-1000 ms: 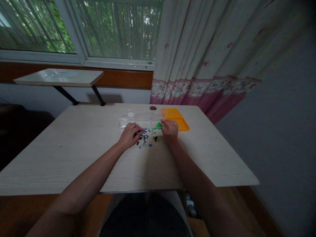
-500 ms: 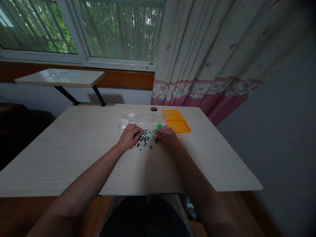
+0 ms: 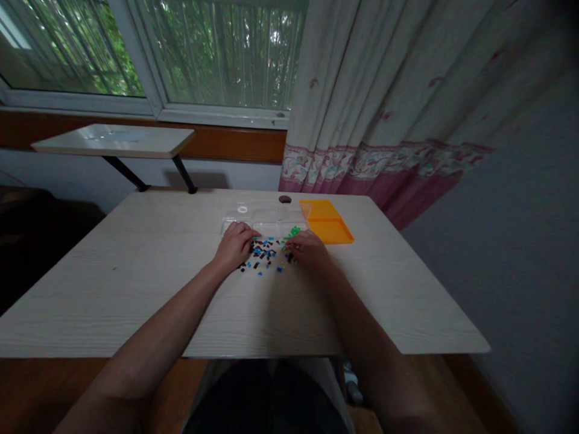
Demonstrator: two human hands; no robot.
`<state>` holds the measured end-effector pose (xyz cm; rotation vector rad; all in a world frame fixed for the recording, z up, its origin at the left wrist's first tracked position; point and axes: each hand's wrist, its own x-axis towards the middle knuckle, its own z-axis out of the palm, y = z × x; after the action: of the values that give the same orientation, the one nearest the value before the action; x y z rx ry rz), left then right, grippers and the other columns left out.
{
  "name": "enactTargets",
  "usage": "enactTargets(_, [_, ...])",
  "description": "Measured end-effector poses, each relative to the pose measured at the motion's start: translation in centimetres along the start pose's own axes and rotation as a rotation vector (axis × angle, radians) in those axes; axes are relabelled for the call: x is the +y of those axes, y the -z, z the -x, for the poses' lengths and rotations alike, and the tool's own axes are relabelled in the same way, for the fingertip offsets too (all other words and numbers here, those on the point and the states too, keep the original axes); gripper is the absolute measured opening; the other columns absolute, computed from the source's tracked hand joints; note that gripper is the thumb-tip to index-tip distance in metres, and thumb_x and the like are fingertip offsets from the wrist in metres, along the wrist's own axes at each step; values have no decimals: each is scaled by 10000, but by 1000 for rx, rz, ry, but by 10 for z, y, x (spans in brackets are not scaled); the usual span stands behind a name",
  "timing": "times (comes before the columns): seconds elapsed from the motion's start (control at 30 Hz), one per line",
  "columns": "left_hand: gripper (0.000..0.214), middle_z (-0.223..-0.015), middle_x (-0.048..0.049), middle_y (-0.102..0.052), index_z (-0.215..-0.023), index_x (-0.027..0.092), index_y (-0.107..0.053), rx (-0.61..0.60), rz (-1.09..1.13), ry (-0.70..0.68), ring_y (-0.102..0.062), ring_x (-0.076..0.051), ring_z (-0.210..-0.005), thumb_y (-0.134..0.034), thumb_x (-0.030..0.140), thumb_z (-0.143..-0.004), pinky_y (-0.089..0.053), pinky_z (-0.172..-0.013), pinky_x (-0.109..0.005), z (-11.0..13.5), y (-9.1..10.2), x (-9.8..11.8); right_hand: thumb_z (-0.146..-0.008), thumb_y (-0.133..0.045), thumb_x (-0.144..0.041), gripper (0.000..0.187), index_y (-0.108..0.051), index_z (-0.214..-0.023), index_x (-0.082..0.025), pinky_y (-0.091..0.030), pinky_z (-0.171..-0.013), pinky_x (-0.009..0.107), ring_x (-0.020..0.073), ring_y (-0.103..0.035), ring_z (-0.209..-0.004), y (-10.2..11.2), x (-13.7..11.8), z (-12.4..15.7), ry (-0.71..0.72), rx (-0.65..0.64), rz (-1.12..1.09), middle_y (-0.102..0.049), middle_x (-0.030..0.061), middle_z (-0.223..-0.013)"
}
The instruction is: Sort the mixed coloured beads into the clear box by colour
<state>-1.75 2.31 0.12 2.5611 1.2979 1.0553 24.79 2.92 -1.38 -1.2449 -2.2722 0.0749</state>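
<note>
Small loose toy building bricks (image 3: 263,253), mostly blue and dark brown, lie scattered on the table between my hands. My left hand (image 3: 235,246) rests at the left edge of the scatter, fingers stretched toward the bricks and nothing visible in them. On the other side, my right hand (image 3: 308,247) bends over some pale and dark pieces. Its fingertips are drawn together, and whatever they hold is too small to name. Just beyond those fingers sits a cluster of bright green bricks (image 3: 295,231).
Behind the bricks stands a clear plastic compartment tray (image 3: 266,215). An orange tray (image 3: 328,222) lies right of it, partly overlapped by the clear plastic. A round cable hole (image 3: 284,199) is near the table's back edge. A raised shelf (image 3: 117,141) stands at back left.
My left hand has drawn back slightly to the left, uncovering more blue and brown bricks. My right hand stays nearly in place. The whole view has shifted a little.
</note>
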Motion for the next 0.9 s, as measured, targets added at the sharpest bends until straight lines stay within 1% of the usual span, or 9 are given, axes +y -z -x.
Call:
enactTargets(0.1, [306, -960, -82, -603, -1064, 207, -709, -27, 14, -21, -508, -235, -966, -459, 126, -908, -434, -886, -407, 1, -2, 3, -879, -627, -244, 128, -747, -865, -202, -417, -772, 313, 200, -559, -806, -2, -1, 0, 10, 19, 5, -665, 62, -796])
enactTargets(0.2, [317, -975, -80, -598, -1065, 220, -709, -26, 8, -29, -506, -236, -980, -459, 115, -902, -432, -896, -409, 2, -2, 4, -887, -623, -264, 139, -745, -854, -206, -418, -779, 315, 200, -559, -809, -4, -1, 1, 23, 42, 12, -663, 60, -790])
enactTargets(0.3, [333, -976, -79, -580, -1070, 232, -710, 5, -19, -18, -499, -239, -983, -470, 99, -882, -427, -902, -418, 2, 0, 0, -897, -614, -268, 149, -743, -859, -205, -420, -787, 315, 197, -562, -813, -7, -1, 1, 29, 47, 4, -666, 59, -793])
enactTargets(0.47, [420, -970, -82, -547, -1046, 239, -715, 101, -66, 60, -483, -245, -983, -450, 20, -805, -433, -891, -423, 2, 4, -11, -923, -580, -296, 186, -737, -871, -211, -416, -806, 315, 194, -564, -836, -7, -1, 2, 25, 50, -19, -673, 58, -818])
enactTargets(0.57, [446, -963, -78, -549, -1005, 234, -721, 104, -65, 70, -486, -241, -975, -437, -11, -762, -441, -887, -417, 3, 6, -12, -930, -573, -303, 198, -737, -877, -206, -411, -805, 313, 192, -564, -838, -4, -4, 2, 26, 35, -18, -680, 58, -826])
enactTargets(0.63, [430, -963, -78, -551, -987, 229, -722, 101, -71, 72, -490, -241, -974, -442, -5, -760, -445, -886, -416, 3, 8, -10, -930, -572, -299, 200, -739, -876, -203, -410, -800, 313, 192, -562, -832, -2, -5, 1, 31, 29, -7, -679, 58, -819])
enactTargets(0.77, [316, -972, -79, -576, -962, 222, -723, 38, -100, 38, -501, -247, -975, -496, 71, -802, -437, -904, -426, 0, 19, -14, -924, -576, -288, 194, -744, -882, -201, -414, -816, 323, 200, -565, -845, -4, -6, 1, 26, 45, 3, -682, 66, -822])
enactTargets(0.9, [193, -949, -64, -607, -930, 232, -735, -100, -55, -19, -521, -241, -945, -617, 195, -782, -449, -885, -409, -1, 32, -29, -929, -571, -301, 201, -746, -880, -214, -414, -827, 330, 202, -566, -859, -6, -6, 1, 18, 51, -3, -684, 63, -829])
